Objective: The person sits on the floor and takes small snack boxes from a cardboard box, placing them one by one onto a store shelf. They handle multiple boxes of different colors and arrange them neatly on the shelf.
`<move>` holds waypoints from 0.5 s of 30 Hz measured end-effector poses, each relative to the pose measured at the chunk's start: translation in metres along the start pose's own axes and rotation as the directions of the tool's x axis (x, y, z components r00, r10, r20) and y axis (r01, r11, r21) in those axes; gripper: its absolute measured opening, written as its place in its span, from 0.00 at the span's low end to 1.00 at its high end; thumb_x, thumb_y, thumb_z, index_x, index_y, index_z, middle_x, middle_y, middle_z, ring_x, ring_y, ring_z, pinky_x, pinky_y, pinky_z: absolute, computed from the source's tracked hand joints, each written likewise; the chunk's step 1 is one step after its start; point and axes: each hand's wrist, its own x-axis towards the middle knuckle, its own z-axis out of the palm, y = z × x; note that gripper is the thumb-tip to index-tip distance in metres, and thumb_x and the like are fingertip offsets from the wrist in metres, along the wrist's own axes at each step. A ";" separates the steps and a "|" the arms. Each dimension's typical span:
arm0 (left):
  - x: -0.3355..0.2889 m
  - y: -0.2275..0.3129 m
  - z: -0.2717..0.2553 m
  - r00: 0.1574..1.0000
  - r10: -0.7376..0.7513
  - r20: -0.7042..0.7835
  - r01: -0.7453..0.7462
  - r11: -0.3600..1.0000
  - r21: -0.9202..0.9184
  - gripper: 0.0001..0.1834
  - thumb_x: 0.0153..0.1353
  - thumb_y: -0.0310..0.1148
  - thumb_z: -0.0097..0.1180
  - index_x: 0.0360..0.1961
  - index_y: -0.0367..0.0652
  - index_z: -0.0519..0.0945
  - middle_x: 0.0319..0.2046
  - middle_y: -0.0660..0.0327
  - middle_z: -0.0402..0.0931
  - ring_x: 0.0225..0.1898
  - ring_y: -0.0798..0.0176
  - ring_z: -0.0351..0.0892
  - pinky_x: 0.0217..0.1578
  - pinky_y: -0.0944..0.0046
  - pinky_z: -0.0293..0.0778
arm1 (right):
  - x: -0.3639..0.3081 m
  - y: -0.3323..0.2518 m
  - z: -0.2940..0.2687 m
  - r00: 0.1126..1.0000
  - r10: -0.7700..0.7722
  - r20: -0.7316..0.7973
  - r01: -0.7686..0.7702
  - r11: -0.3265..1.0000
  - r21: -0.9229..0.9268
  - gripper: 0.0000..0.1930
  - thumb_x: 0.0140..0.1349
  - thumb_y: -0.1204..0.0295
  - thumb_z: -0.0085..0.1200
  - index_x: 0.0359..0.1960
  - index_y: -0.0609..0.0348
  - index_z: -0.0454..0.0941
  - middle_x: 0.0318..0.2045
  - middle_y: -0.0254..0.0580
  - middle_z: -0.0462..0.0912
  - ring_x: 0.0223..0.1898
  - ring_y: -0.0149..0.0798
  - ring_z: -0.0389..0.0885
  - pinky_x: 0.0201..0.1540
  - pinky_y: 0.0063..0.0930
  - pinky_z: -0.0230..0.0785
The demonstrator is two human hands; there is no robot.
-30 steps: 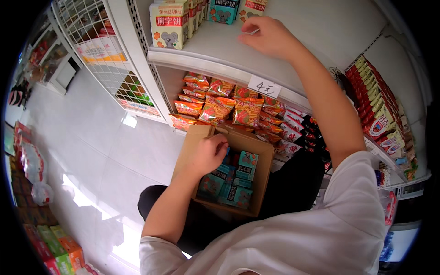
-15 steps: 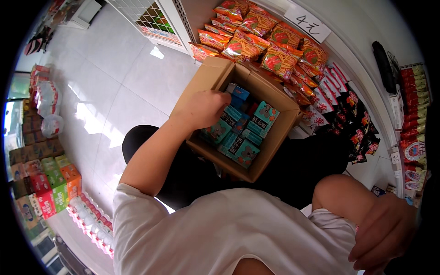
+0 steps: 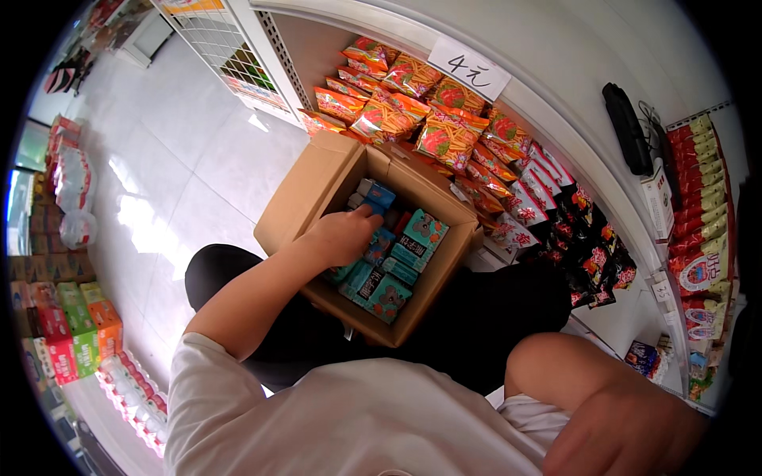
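Note:
A brown cardboard box point(image 3: 442, 287) stands open between my black-clad legs, with its left flap folded out. Inside lie several small teal cartons point(image 3: 384, 296) with a grey animal picture, and a blue carton point(image 3: 376, 195) near the far corner. My left hand point(image 3: 347, 238) reaches in over the box's left side, its fingers curled down among the cartons. What its fingertips hold, if anything, is hidden. At the lower right, away from the box, hangs my right hand point(image 3: 623, 432); it is smeared and its fingers do not show clearly.
Beyond the box, a white shelf holds orange snack bags point(image 3: 451, 135), with white and black packets point(image 3: 583, 238) to their right. A handwritten price card point(image 3: 469, 67) sits on the shelf edge. Red packets point(image 3: 698, 254) hang at far right. Coloured cartons point(image 3: 77, 317) are stacked at left.
The view has shifted, so the box and shelf sit further left and lower. My left hand remains in the box, a little deeper over the cartons. My right hand has dropped lower.

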 end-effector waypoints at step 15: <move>0.016 -0.010 0.039 0.983 -0.120 0.141 0.076 0.956 0.285 0.13 0.63 0.33 0.60 0.48 0.46 0.82 0.48 0.51 0.80 0.45 0.47 0.88 0.40 0.51 0.85 | 0.013 0.004 0.011 1.000 -0.016 0.017 0.015 0.999 0.046 0.06 0.62 0.78 0.62 0.35 0.63 0.75 0.29 0.42 0.83 0.31 0.35 0.81 0.35 0.26 0.73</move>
